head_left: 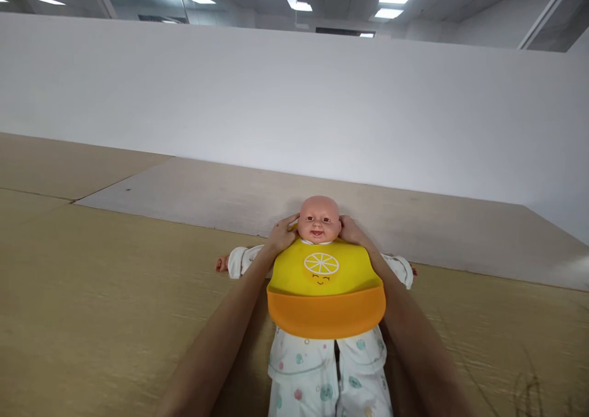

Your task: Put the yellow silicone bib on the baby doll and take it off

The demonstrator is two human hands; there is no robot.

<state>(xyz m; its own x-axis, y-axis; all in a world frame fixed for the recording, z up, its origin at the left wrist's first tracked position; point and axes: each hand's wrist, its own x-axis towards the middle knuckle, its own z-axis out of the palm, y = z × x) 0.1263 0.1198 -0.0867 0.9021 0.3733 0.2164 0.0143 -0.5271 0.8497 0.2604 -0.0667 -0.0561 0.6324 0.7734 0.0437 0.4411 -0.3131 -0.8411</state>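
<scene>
Under the doll's head point(319, 218), the yellow bib point(326, 270) is on, but you can't tell if your left hand point(281, 236) and right hand point(352, 230) pinch it.

Silicone bib point(326, 270) on the baby doll point(319, 219): yellow upper panel bearing a white citrus-slice motif and a black line-drawn smile, with an orange lower pocket point(326, 313). Romper point(313, 368) white, with teal and pink dots. Floor covering point(92, 282) at lower left of the frame tan.

The head-worn camera looks forward and down, close above the baby doll point(319, 219).
</scene>
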